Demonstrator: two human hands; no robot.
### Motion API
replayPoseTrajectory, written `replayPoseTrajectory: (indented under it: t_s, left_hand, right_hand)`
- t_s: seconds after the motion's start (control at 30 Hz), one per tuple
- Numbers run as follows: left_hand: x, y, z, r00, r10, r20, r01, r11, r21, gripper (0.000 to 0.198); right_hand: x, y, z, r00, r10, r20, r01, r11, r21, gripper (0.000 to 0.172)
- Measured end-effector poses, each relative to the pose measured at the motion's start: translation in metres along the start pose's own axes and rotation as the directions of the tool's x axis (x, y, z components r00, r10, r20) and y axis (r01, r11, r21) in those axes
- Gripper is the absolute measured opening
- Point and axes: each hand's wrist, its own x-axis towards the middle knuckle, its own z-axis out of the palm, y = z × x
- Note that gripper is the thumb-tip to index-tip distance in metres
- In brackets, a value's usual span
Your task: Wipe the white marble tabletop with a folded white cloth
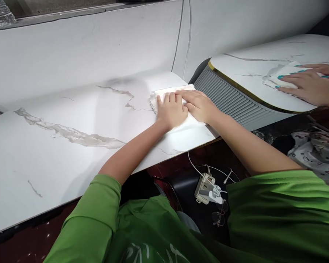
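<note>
A white cloth [193, 120] with a scalloped edge lies spread on the marble-patterned tabletop [79, 120], near its right end. My left hand [173, 111] presses down on it, palm low and fingers stretched forward. Right beside it, my right hand [198, 104] rests flat on the same cloth, its fingertips close to the left hand's fingers. Neither hand grips the cloth. Part of the cloth is hidden under both hands.
To the right, another person's hands [303, 82] lie on a white cloth [283, 75] on a second marble-patterned table [249, 65] with ribbed sides. Below the table edge are a power strip [204, 188] with cables and a pair of glasses [219, 217]. A wall runs behind.
</note>
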Motion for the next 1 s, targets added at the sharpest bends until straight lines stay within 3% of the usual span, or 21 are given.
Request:
replayPoseTrajectory:
  t_s: [0.3,0.5,1.0]
  left_hand:
    - [0.047,-0.044,-0.006,0.998,-0.045,0.038,0.046,0.998,-0.045,0.049]
    - [0.082,-0.075,0.002,0.997,-0.069,0.029,0.071,0.995,-0.068,0.047]
    - [0.138,-0.122,0.007,0.99,-0.116,0.081,0.128,0.978,-0.162,0.05]
  right_hand:
    - [0.066,0.01,0.02,1.0,0.015,0.022,-0.016,0.999,0.037,0.052]
    - [0.106,0.016,0.029,0.999,-0.029,0.045,0.026,0.997,0.07,0.052]
    - [0.167,0.027,0.052,0.998,0.063,-0.007,-0.062,0.997,0.039,0.039]
